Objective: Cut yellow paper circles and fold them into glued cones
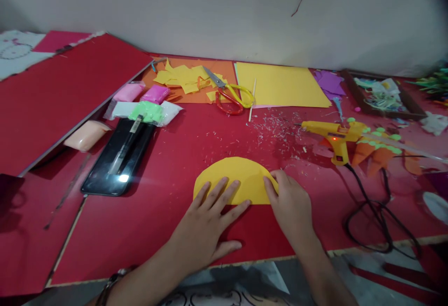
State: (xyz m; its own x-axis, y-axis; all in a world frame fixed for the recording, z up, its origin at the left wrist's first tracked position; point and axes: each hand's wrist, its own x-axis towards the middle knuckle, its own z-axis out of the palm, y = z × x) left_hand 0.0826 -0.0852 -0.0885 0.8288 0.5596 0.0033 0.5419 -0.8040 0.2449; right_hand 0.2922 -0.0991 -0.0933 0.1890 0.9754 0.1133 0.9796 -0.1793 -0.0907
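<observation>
A yellow paper half circle (241,170) lies on the red table near its front edge, straight side toward me. My left hand (212,215) rests flat on its left part, fingers spread. At the paper's right end, my right hand (290,198) pinches the curved edge between thumb and fingers, lifting it slightly. To the right of the paper is a yellow hot glue gun (336,133) with a red light lit. Scissors (233,93) with one red and one yellow handle lie beyond the paper, beside a thin white stick (252,100).
A black phone (101,166) with a pen (128,142) on it lies at left, near bags of coloured clay (147,110). Yellow sheets (280,84) and paper scraps (185,77) lie along the wall. The glue gun's black cord (367,203) loops at right, below orange paper cones (376,154).
</observation>
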